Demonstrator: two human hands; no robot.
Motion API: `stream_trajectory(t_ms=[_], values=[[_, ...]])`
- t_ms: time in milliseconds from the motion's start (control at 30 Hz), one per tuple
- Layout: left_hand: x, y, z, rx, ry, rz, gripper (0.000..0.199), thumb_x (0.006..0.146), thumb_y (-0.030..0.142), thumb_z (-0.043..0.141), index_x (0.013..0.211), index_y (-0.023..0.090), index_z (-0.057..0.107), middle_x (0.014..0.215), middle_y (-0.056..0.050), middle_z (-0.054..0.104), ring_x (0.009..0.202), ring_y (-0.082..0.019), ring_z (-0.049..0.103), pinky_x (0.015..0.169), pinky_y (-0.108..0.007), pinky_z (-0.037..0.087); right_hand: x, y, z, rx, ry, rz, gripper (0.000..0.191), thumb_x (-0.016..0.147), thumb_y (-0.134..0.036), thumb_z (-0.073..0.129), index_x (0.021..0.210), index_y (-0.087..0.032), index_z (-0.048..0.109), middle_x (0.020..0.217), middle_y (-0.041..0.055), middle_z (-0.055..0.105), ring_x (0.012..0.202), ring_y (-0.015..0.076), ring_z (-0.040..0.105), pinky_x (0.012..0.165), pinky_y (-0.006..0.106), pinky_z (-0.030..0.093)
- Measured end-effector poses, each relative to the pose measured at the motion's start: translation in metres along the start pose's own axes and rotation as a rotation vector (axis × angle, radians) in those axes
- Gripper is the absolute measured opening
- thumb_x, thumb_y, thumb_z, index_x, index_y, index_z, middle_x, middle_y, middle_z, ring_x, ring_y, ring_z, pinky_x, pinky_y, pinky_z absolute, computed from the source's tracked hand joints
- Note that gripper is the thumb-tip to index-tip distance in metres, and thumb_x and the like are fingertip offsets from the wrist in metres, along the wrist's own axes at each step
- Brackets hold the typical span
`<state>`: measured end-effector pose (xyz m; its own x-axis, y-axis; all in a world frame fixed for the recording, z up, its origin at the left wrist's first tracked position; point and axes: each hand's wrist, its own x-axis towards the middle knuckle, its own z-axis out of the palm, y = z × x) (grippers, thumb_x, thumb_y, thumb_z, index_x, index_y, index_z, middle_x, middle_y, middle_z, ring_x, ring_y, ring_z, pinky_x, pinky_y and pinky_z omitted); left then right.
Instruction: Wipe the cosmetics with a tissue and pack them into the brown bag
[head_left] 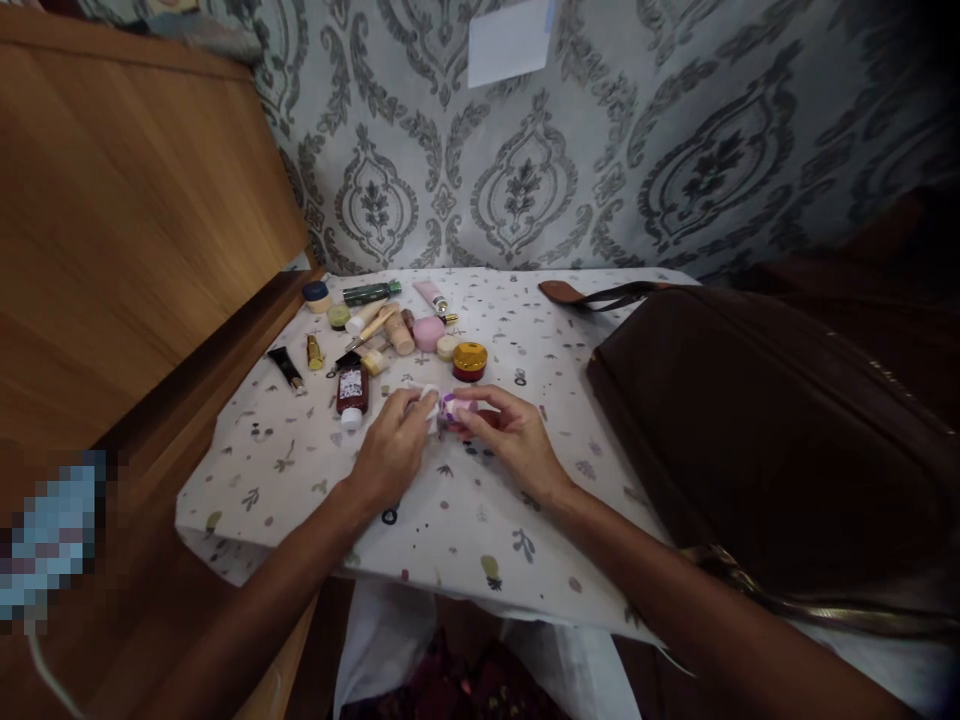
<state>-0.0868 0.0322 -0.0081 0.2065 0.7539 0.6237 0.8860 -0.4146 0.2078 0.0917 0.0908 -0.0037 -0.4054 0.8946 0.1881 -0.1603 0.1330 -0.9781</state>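
Note:
My left hand (391,448) is closed on a crumpled white wipe (430,402), low over the patterned tablecloth. Facing it, my right hand (519,438) pinches a small pink and purple container (458,407) between thumb and fingers; its exact kind is partly hidden. The wipe and the container meet or nearly meet between the hands. Left of my left hand lies a dark red bottle (352,392) with a white cap. Just beyond my hands are an amber jar (470,361) with a gold lid, a small cream-coloured jar (447,347) and a pink rounded item (429,334).
Farther back lie a green tube (372,293), a pink tube (430,296), a blue-lidded jar (316,296) and several other cosmetics. A black tube (286,369) is at the left. A large brown bag (757,430) fills the right side; a wooden cabinet (142,160) borders the left.

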Motion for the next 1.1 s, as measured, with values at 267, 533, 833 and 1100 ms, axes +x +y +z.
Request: stream_trajectory(t_ms=[267, 533, 833, 1100], values=[[0.005, 0.003, -0.003, 0.227, 0.020, 0.020, 0.037, 0.096, 0.011, 0.041, 0.128, 0.014, 0.058, 0.110, -0.014, 0.057, 0.100, -0.024, 0.059, 0.080, -0.035, 0.055, -0.004, 0.003, 0.002, -0.165, -0.003, -0.091, 0.031, 0.079, -0.043, 0.075, 0.100, -0.021, 0.069, 0.095, 0.0054, 0.074, 0.078, 0.0195, 0.071, 0.074, 0.034, 0.059], [0.007, -0.018, -0.014, 0.327, -0.058, -0.271, 0.030, 0.096, 0.014, 0.041, 0.113, 0.016, 0.065, 0.109, -0.014, 0.056, 0.101, -0.027, 0.057, 0.079, -0.038, 0.054, -0.004, -0.002, 0.001, -0.170, -0.039, -0.140, 0.024, 0.080, -0.042, 0.075, 0.094, -0.022, 0.070, 0.098, 0.0051, 0.072, 0.086, 0.0206, 0.068, 0.079, 0.035, 0.057], [0.003, 0.011, -0.014, 0.247, -0.051, -0.054, 0.035, 0.094, 0.012, 0.042, 0.125, 0.014, 0.059, 0.109, -0.014, 0.055, 0.103, -0.026, 0.055, 0.082, -0.036, 0.053, -0.002, 0.003, 0.001, -0.165, 0.016, -0.108, 0.032, 0.075, -0.040, 0.078, 0.099, -0.022, 0.067, 0.100, 0.0058, 0.071, 0.083, 0.0198, 0.069, 0.080, 0.036, 0.058], [-0.001, 0.017, -0.015, 0.274, -0.163, -0.097, 0.037, 0.091, 0.010, 0.043, 0.123, 0.018, 0.060, 0.109, -0.012, 0.055, 0.100, -0.026, 0.053, 0.077, -0.036, 0.055, -0.002, 0.009, -0.001, -0.221, -0.055, -0.165, 0.027, 0.076, -0.041, 0.077, 0.094, -0.022, 0.070, 0.096, 0.0056, 0.071, 0.090, 0.0228, 0.069, 0.090, 0.042, 0.058]])
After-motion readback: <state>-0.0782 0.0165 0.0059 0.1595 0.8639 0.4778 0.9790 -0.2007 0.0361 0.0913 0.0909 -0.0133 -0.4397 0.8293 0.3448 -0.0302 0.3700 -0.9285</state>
